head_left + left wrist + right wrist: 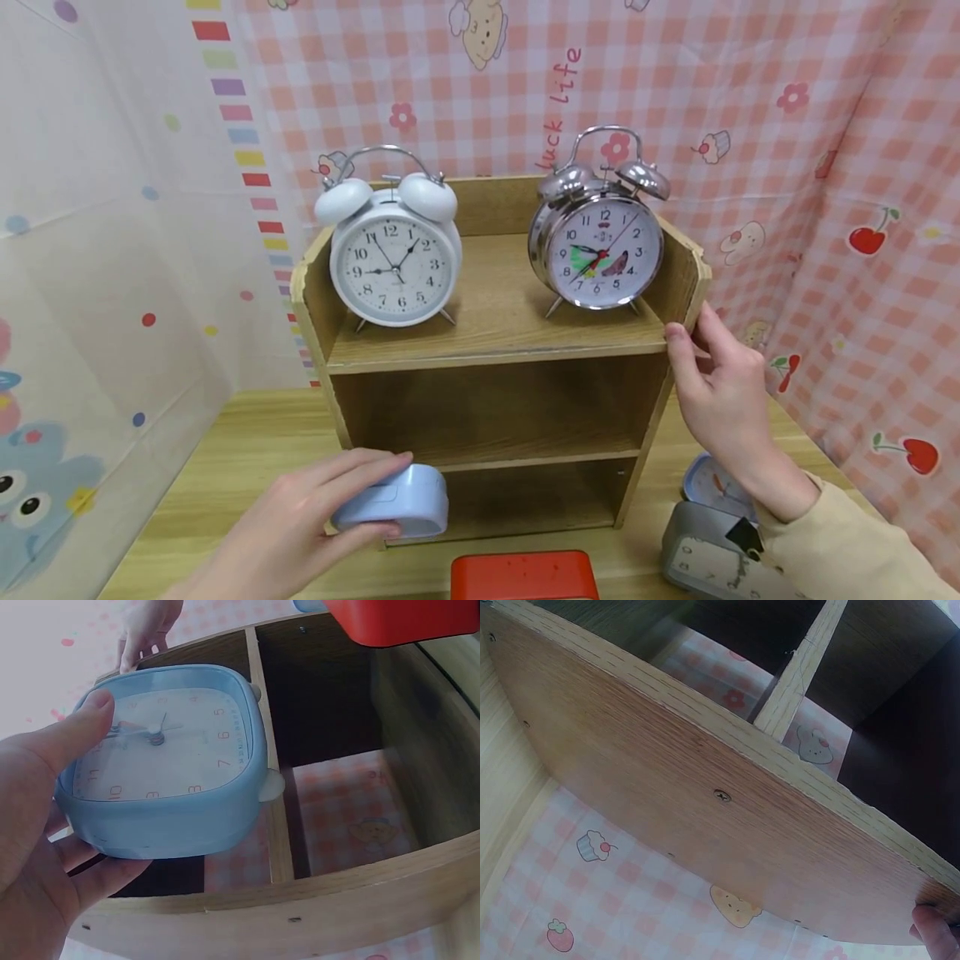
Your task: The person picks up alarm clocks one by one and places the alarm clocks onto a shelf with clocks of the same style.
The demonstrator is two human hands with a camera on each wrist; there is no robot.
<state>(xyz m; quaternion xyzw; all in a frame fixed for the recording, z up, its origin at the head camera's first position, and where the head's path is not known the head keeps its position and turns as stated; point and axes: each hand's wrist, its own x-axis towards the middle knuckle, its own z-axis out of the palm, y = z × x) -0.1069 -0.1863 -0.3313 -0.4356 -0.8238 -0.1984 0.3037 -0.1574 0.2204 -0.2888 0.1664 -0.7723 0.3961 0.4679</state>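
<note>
A light blue, rounded-square alarm clock [161, 772] is held in my left hand [300, 517], thumb across its face and fingers behind. In the head view the clock is in front of the lower shelves of a wooden rack [495, 354]. My right hand [723, 392] grips the rack's right side panel near the top shelf, thumb at the front edge. On that top shelf stand a white twin-bell alarm clock [396, 267] at left and a silver twin-bell alarm clock [603, 254] at right.
A red object [525, 575] stands on the wooden table [180, 508] at the front. Beside my right forearm lie a grey clock [690, 550] and a round blue clock [712, 483]. Patterned cloth [750, 100] hangs behind and at both sides.
</note>
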